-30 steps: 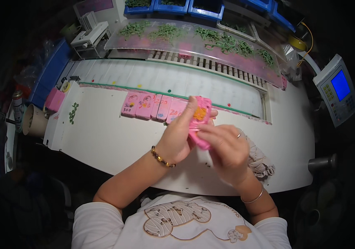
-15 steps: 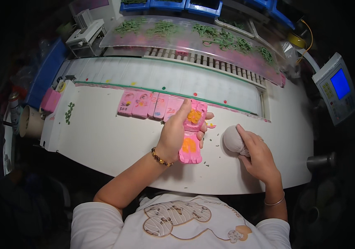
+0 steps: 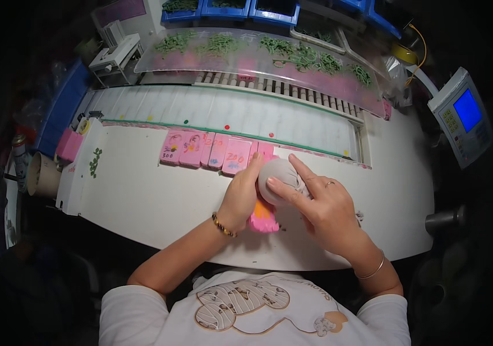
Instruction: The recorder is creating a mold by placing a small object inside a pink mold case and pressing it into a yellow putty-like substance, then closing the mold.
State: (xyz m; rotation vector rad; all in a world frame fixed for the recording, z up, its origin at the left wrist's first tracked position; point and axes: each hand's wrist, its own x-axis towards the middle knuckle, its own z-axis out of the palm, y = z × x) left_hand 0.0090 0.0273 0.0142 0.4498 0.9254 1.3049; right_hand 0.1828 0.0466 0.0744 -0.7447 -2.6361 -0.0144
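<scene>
My left hand is wrapped round a hinged-looking pink rubbery mould with orange material in its recesses. Only its lower part and a bit of its top edge show. A smooth grey ball, seemingly wrapped in gathered cloth, covers the rest. My right hand grips this ball from the right, thumb and index finger spread over it. From above, the ball overlaps the mould; how hard it presses cannot be seen. Just beyond my left hand, a row of pink blocks with handwritten marks lies along the conveyor edge.
Beyond the white table runs a pale conveyor belt dotted with small coloured pieces. A clear shelf above it holds green strands. A control panel with a blue screen stands at right. Tiny green pieces lie at left.
My right hand has carried the grey ball leftward from the table onto the pink mould, hiding its upper half. The coloured pieces on the belt have shifted left. My left hand keeps its hold.
</scene>
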